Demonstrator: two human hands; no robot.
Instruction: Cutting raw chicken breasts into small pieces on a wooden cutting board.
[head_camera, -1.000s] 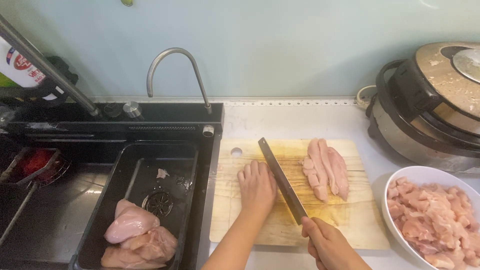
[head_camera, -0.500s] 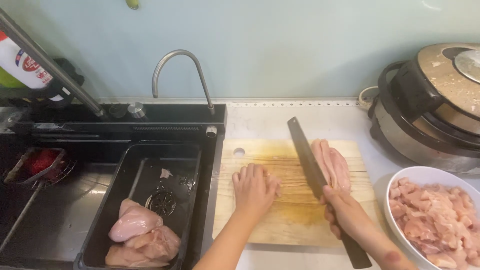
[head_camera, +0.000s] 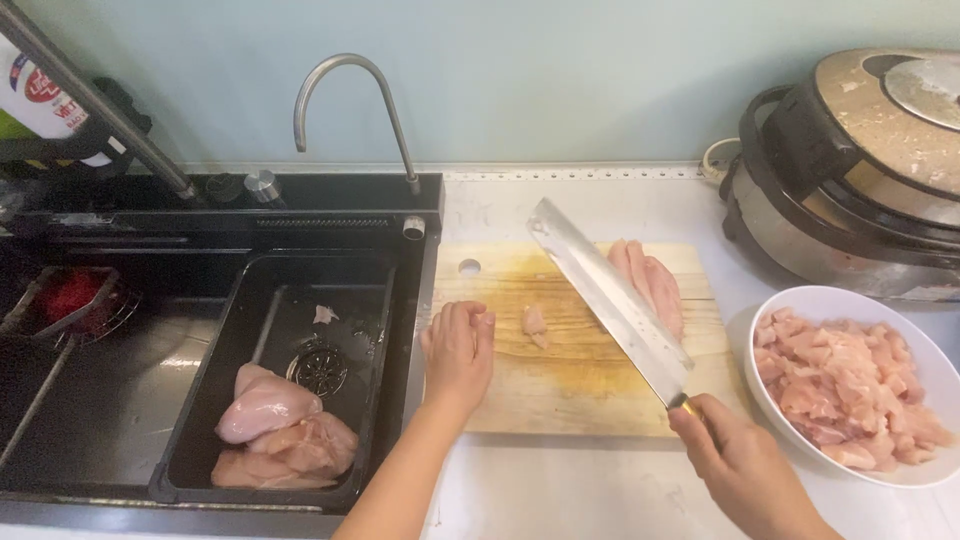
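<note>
My right hand (head_camera: 735, 462) grips the handle of a large cleaver (head_camera: 608, 295), its blade raised and tilted over the wooden cutting board (head_camera: 590, 385). My left hand (head_camera: 458, 347) rests at the board's left edge, fingers curled, holding nothing. A small piece of raw chicken (head_camera: 535, 322) lies on the board just right of that hand. A larger raw chicken fillet (head_camera: 652, 283) lies at the board's far right, partly behind the blade.
A white bowl (head_camera: 775, 398) of cut chicken pieces sits right of the board. Whole raw chicken breasts (head_camera: 275, 425) lie in the black sink basin (head_camera: 225, 360), under a curved tap (head_camera: 345, 100). A large cooker (head_camera: 850, 170) stands at the back right.
The cleaver has swung from lying across the board to raised and tilted. My left hand slid to the board's left edge, uncovering a small chicken piece. My right hand pulled back toward me.
</note>
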